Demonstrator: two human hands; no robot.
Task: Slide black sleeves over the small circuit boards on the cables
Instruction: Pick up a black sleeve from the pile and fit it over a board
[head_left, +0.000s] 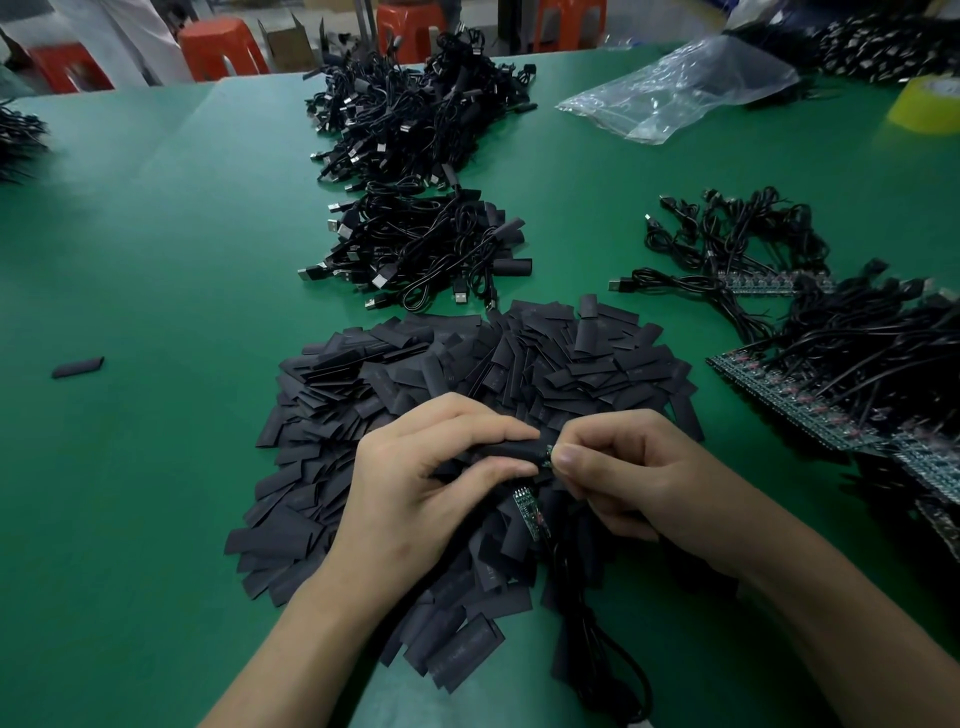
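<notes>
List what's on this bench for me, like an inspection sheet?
Surface: green table.
Job's things: sleeve heap; bare circuit board below the hands.
Clutter: stray sleeve, plastic bag, yellow tape roll.
Grips: left hand holds a black sleeve; right hand pinches the board end showing at its mouth.
Cables: sleeved piles behind; unsleeved bundle right.
Surroundings: orange stools, cardboard box.
</notes>
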